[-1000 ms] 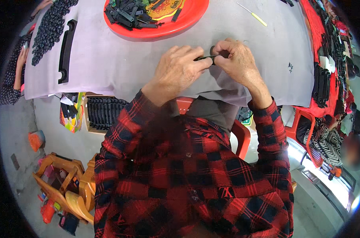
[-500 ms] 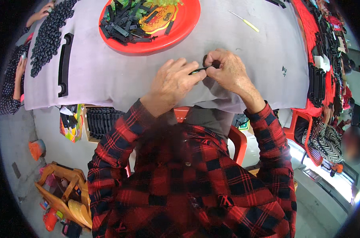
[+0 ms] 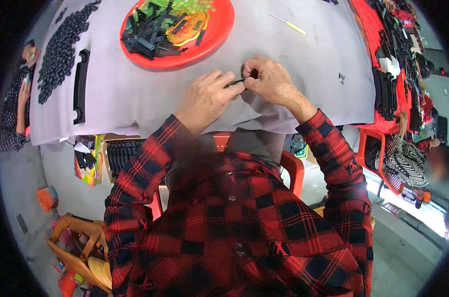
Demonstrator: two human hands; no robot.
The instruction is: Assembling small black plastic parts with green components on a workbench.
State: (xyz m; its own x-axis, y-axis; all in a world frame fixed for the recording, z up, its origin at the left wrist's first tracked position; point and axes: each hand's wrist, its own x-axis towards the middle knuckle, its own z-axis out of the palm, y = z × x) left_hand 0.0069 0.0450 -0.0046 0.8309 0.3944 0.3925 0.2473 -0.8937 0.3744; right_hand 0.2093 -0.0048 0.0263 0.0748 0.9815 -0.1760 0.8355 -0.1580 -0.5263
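Observation:
Over the grey-covered table, my left hand and my right hand meet at the fingertips. Pinched between them is a small, thin black strip. My left fingers are closed on its left end and my right thumb and fingers on its right end. Something dark and rounded shows inside the curl of my right fingers; its kind is hidden. Beyond my hands lies a red plate holding many black plastic strips and some crumpled green film.
A yellow-handled screwdriver lies far right of the plate. Tiny black bits lie to the right. On the left are a long black handle-shaped part and a heap of black beadlike pieces. Another person's hand is at the left edge.
My hands still pinch the black strip, with only slight finger movement. The view has shifted a little. At the far left, the other person's upper hand has drawn back from the heap.

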